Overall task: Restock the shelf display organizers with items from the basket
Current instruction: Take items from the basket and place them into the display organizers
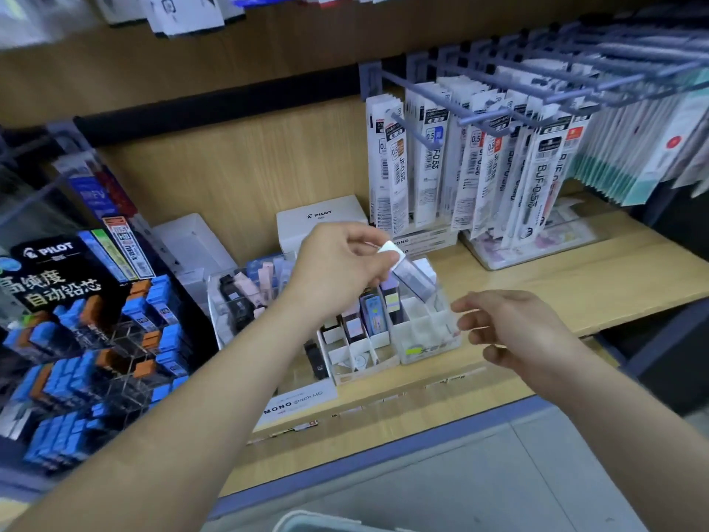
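My left hand pinches a small pale lavender eraser with a white end, tilted over the clear divided organizer on the wooden shelf. Its lower end dips toward a back compartment. My right hand hovers just right of that organizer with fingers spread and nothing in it. A white divided organizer to the left holds several upright erasers in pastel sleeves. The grey basket's rim barely shows at the bottom edge.
A tiered acrylic Pilot lead display fills the left. A white Pilot box stands behind the organizers. Refill packs hang on pegs at the upper right, above a flat tray. Bare shelf board lies to the right.
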